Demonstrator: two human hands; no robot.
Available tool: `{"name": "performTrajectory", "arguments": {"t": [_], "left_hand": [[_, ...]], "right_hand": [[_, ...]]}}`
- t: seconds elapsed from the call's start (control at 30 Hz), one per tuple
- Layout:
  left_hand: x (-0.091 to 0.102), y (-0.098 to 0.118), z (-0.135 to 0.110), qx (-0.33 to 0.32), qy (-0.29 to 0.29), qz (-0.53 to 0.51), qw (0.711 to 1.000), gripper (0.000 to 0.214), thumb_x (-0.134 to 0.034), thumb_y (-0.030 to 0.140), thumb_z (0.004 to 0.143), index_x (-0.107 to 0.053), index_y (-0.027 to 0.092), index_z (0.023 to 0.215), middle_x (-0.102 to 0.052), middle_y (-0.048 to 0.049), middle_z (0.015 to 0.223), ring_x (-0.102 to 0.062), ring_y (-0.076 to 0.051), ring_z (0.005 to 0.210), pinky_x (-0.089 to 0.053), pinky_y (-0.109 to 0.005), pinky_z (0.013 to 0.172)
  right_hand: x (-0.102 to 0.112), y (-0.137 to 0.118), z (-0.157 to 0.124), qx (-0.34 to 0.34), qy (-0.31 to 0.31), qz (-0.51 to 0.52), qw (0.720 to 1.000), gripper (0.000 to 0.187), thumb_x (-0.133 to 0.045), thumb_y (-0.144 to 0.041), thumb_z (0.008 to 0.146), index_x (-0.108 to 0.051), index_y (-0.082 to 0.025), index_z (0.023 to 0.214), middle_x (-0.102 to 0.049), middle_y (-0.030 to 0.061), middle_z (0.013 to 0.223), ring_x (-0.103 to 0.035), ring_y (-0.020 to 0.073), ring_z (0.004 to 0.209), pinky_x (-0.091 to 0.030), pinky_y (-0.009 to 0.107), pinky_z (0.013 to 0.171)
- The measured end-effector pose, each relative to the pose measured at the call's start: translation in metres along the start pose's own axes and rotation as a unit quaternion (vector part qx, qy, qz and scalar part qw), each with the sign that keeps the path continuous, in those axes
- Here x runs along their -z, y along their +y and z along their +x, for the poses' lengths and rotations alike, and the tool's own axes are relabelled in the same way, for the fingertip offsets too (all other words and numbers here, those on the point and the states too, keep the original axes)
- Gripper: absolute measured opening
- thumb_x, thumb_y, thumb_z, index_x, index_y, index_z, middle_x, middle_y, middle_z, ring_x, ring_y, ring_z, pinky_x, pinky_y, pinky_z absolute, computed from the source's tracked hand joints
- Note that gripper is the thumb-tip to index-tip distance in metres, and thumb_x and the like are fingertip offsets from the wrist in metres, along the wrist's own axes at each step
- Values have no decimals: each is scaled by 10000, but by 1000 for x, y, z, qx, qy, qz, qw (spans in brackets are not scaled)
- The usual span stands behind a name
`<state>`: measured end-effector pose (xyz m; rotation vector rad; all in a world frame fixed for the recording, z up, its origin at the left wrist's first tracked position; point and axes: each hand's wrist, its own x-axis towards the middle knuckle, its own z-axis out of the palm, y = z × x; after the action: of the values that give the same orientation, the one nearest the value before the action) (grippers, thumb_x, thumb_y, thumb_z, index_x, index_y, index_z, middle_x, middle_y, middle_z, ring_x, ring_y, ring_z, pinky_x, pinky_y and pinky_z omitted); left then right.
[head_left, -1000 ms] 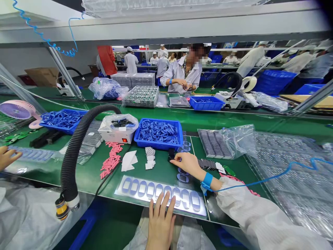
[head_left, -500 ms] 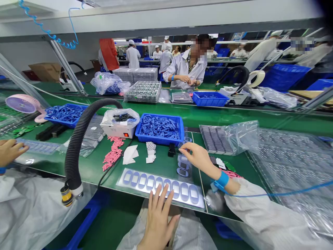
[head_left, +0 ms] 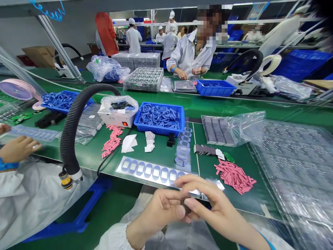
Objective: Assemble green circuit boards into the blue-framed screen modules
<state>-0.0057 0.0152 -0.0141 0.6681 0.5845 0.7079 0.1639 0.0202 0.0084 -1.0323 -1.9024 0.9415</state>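
Observation:
My left hand [head_left: 158,211] and my right hand [head_left: 208,203] meet in front of me, below the table edge. Both pinch a small dark part [head_left: 186,202] between thumbs and fingertips. Just beyond them lies a clear strip of blue oval frames [head_left: 151,171] along the green table's front edge. A shorter strip of oval frames [head_left: 183,147] runs back toward a blue bin of blue parts [head_left: 160,118]. A small black block [head_left: 171,140] sits in front of that bin.
Pink strips lie in piles at left [head_left: 111,140] and right [head_left: 234,175]. A black ribbed hose [head_left: 74,125] arcs over the table's left. A white box [head_left: 118,116], bagged dark parts [head_left: 223,130] and clear trays [head_left: 293,163] surround. A co-worker's hand [head_left: 18,149] is left; another person [head_left: 194,55] works opposite.
My right hand drew back from the table near the black block to my lap. My left hand left the oval strip and joined it. Both now pinch a small dark part.

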Motion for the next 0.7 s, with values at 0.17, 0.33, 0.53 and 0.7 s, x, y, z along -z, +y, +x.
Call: {"name": "performTrajectory", "arguments": {"t": [0.17,0.33,0.53,0.7], "left_hand": [[-4,-4,-3,-17,48,-4,999,442,-803,422,588,-745,176,950,-766,-81,792,-701,-164,757,-523,-243,713],[-8,-4,-4,-35,37,6,999,403,-789,407,617,-742,208,964,-775,-70,807,-697,-141,763,-505,-200,689],[-6,-6,-5,-19,44,53,997,457,-765,459,625,-735,190,993,-773,-97,861,-691,-161,772,-512,-241,728],[-7,-6,-5,-13,53,70,996,478,-765,474,614,-728,205,1007,-769,-108,892,-695,-192,799,-510,-257,690]], "right_hand": [[-7,3,-16,80,187,-99,974,160,-641,-108,773,-596,-247,838,-621,42,842,-598,186,815,-497,313,679],[-5,2,-18,72,183,-101,975,158,-625,-87,781,-634,-242,805,-584,20,706,-552,156,670,-454,282,547],[-2,6,-18,59,165,-100,980,152,-620,-104,792,-667,-247,813,-594,23,694,-553,156,661,-458,290,536],[-2,8,-19,53,165,-94,980,145,-628,-119,788,-673,-255,808,-596,19,683,-557,160,656,-459,300,543]]}}
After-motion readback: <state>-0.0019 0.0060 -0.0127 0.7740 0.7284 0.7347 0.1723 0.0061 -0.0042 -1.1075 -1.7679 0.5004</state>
